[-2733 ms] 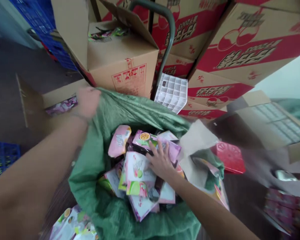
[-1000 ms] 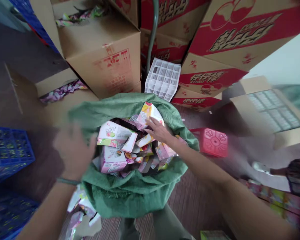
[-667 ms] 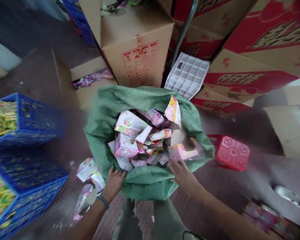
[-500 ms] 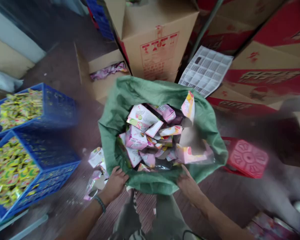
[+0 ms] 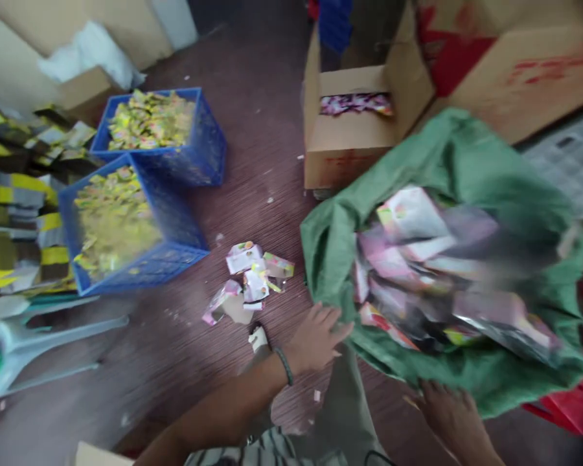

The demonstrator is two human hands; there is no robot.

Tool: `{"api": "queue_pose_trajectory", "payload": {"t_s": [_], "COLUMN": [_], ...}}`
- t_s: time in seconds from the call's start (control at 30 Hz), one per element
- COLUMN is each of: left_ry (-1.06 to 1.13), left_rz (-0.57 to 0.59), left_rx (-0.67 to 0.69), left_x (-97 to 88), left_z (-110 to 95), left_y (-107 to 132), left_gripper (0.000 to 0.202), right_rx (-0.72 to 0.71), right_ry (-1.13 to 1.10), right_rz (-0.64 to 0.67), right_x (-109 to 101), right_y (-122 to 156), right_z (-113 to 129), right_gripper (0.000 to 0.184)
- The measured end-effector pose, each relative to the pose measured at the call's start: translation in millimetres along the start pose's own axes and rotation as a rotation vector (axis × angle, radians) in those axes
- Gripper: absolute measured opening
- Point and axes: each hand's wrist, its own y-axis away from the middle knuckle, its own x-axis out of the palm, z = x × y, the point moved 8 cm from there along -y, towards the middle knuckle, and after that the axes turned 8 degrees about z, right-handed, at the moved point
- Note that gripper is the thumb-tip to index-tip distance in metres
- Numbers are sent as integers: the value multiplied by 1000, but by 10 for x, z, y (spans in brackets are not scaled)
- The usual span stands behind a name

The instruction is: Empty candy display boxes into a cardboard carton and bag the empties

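A large green cloth sack (image 5: 328, 255) stands in front of me, its mouth wide and its rim rolled outward. Torn, flattened pink and white packaging boxes (image 5: 412, 217) fill it, somewhat blurred. My left hand (image 5: 318, 340), with a braided bracelet on its wrist, is beside the sack's near left rim, fingers spread and holding nothing. On the near rim, my right hand (image 5: 449, 414) has its fingers hooked over the green cloth. Left of the sack, several torn box scraps (image 5: 252, 275) lie on the floor.
Two blue crates (image 5: 187, 213) of yellow-wrapped pieces stand at the left. Beyond the sack is an open carton (image 5: 344, 162) with purple packets inside. A pale plastic stool (image 5: 10, 349) is at the lower left, and a red plastic item (image 5: 578, 401) at the lower right.
My view has swung left, so the sack now appears farther right. My left hand has let go of the rim and opened; my right hand still holds it.
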Motion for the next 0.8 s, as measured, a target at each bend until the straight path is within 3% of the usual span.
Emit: {"api": "queue_pose_trajectory", "payload": {"t_s": [0.07,0.13,0.23,0.3,0.4,0.5,0.63,0.8], "left_ry": [104,225,327,312,294,290,284,274], "left_rz": [-70,-63,58,122,175,225,271,319], "left_rx": [-125,-358,-826,-1060,-1239,-1344,-1390,-1406], "left_x": [-10,121,493,694,917,1078,1189,1312], "left_z": [338,855,1787,2336,2954,3346,3704,4228], "left_y": [515,1159,2249,2881,3494,3805,3905,3740], "left_gripper": [70,65,53,50,48,51,57,64], "right_rx": [8,-30,-184,-227,-178,-70,77,160], "right_ry": [63,51,4,1,19,56,51,26], "right_rz": [3,53,214,308,428,551,698,767], "right_x": [-88,-41,307,612,1067,1507,2075,2664], "right_y": [-417,-859,-1510,-1951,-2640,-3267,-3805,-4004], "right_z": [619,1382,2450,2850,2981,2868,2735,2572], "right_gripper": [47,56,51,48,51,61,78,87]}}
